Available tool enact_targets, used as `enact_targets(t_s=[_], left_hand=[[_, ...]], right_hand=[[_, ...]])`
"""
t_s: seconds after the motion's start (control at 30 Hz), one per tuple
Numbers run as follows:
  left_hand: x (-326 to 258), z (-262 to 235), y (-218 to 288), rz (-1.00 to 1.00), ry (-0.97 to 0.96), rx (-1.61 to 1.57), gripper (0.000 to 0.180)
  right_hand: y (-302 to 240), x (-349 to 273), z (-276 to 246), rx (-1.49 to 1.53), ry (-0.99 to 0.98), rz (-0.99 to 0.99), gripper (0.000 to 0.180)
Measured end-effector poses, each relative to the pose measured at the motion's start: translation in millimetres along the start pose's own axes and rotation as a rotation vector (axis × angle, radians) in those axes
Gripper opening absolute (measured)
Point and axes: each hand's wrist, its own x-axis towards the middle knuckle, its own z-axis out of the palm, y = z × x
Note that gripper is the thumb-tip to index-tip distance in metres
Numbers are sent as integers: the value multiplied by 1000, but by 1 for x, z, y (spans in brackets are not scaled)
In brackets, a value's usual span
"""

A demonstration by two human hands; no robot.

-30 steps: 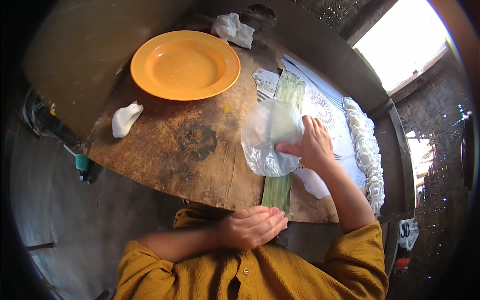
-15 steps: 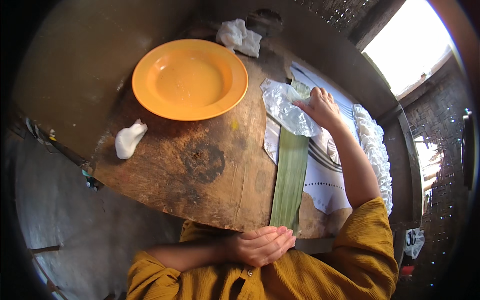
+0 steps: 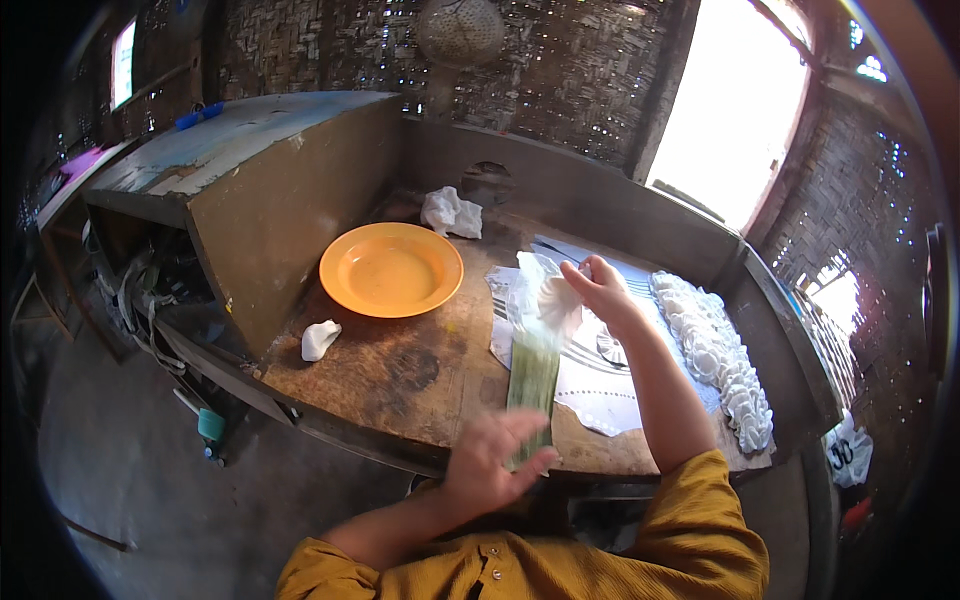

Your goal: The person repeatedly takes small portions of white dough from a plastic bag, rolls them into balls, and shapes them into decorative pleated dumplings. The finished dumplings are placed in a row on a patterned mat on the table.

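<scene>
Far left on the worn wooden tabletop (image 3: 400,375), lay a small crumpled white scrap (image 3: 319,339), with a round orange plate (image 3: 391,269) just beyond it and another crumpled white wad (image 3: 451,212) behind the plate near the wall. Toward the middle, hovered the left hand (image 3: 492,460) at the near edge, fingers (image 3: 530,421) spread loosely, tips touching or just over the near end of a long green leaf strip (image 3: 533,378) that ran away from the body. Above the strip's far end, hung a clear plastic bag (image 3: 543,298), pinched at its top by the right hand (image 3: 598,291), fingers closed on the film and lifted off the surface. Under the forearm, spread white patterned paper sheets (image 3: 600,395); farthest right, stretched a row of white ruffled pieces (image 3: 718,358) along the edge.
</scene>
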Motion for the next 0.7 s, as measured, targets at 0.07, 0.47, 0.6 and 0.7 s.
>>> enact_targets(t_s=[0.07,0.47,0.6,0.7], left_hand=[[14,2,-7,-155,179,-27,70],[73,0,-51,-703,-99,-477,94],[71,15,-42,-799,-292,-716,94],[68,24,-34,-860,-498,-1043,101]], right_hand=[[-8,-37,-18,287,-116,13,39],[19,-135,-74,659,-162,3,43],[17,-147,-75,921,-203,-27,48],[10,-153,-74,1001,-234,-44,48]])
